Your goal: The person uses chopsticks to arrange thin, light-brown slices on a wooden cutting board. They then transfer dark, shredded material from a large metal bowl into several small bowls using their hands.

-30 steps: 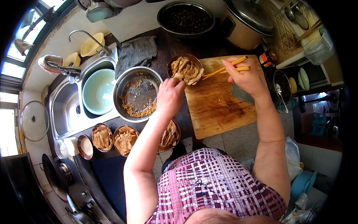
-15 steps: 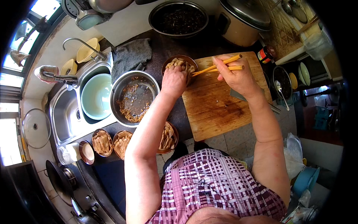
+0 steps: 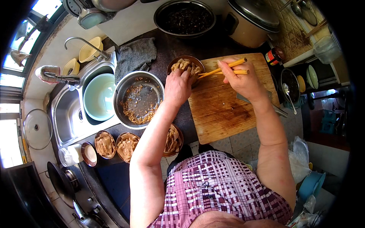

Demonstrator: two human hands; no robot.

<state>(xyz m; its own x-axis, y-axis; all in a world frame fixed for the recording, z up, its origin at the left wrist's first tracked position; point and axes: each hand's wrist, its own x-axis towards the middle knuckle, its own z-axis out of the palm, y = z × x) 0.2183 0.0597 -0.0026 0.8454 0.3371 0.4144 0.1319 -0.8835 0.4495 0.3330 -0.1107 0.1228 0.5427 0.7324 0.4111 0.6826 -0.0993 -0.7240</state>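
A brown bowl [image 3: 203,70] stands against the left edge of the cutting board, heaped with brown sauced slices [image 3: 188,66] that look like meat. My left hand [image 3: 178,86] reaches over its near rim, the fingers bent onto the slices; their tips are partly hidden. In my right hand [image 3: 243,79], closed above the board, is a pair of yellow chopsticks [image 3: 215,71]. Their tips point left and touch the bowl's right side or the slices there. Beneath the right wrist lies a cleaver [image 3: 243,98], mostly covered by the forearm.
The wooden cutting board [image 3: 224,121] overhangs the counter's near edge. Left of my arm are a steel basin [image 3: 121,114] with sauce remnants and several filled bowls, including one with slices [image 3: 105,144]. A dark-filled basin [image 3: 156,22] and a cooker [image 3: 243,38] stand behind.
My left fingers have shifted slightly toward the bowl's near right side, uncovering more slices. The right hand keeps hold of the chopsticks, nearly in place. The whole view has shifted a little.
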